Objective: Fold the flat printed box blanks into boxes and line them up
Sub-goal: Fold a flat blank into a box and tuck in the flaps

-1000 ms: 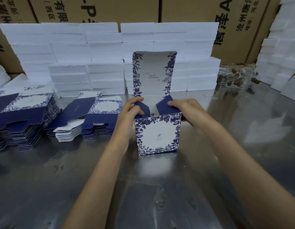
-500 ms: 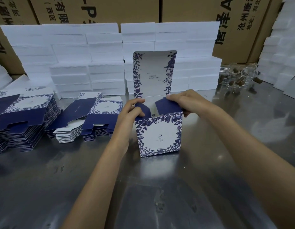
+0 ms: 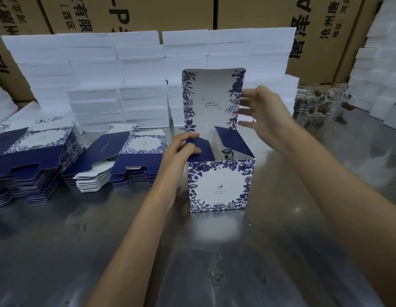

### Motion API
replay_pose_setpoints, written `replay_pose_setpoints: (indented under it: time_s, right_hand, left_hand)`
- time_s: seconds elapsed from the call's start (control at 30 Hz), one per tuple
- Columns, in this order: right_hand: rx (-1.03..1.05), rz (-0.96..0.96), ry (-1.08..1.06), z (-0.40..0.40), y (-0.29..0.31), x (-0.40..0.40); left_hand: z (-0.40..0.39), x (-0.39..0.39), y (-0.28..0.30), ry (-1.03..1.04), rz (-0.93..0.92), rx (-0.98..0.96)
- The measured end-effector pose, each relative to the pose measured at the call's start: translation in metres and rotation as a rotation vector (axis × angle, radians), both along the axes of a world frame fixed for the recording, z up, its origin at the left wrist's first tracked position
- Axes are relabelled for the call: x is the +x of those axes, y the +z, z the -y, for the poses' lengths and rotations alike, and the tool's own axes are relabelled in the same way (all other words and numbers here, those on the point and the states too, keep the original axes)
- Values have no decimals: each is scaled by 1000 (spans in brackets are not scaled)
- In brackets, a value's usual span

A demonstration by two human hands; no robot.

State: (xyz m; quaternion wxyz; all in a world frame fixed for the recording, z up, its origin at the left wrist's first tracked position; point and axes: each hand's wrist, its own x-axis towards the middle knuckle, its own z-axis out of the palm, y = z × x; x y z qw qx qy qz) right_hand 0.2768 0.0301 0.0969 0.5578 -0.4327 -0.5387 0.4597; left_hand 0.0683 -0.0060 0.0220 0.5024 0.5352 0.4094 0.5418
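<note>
Here the blue-and-white box (image 3: 220, 185) stands upright mid-desk (image 3: 81, 251), its lid flap raised. The left hand (image 3: 183, 149) pinches the left navy side flap, while the right hand (image 3: 261, 111), fingers spread and released, hovers beside the lid. Stacks of flat blanks (image 3: 117, 160) lie to the left.

The box (image 3: 219, 185) before me is white with navy leaf-and-fruit borders; its flaps (image 3: 233, 140) are solid navy. Plain white blocks (image 3: 117, 69) are stacked behind it. My counter (image 3: 104, 240) is grey steel.

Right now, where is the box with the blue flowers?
In the head view, the box stands upright at the middle of the metal table, lid up, between the hands: the left hand grips its left flap, with the flat blanks further left.
</note>
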Motion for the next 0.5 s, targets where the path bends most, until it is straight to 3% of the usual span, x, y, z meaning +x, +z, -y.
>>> replay_pose_setpoints:
  time_s: [0.07, 0.3, 0.5]
  right_hand:
    - [-1, -65, 58, 0, 9, 1]
    - [-74, 514, 10, 12, -7, -7]
    - [-60, 528, 83, 26, -19, -8]
  left_hand:
    - [1, 1, 2, 32, 10, -3]
    - [-5, 10, -6, 96, 186, -92]
    - [-2, 9, -8, 256, 368, -155]
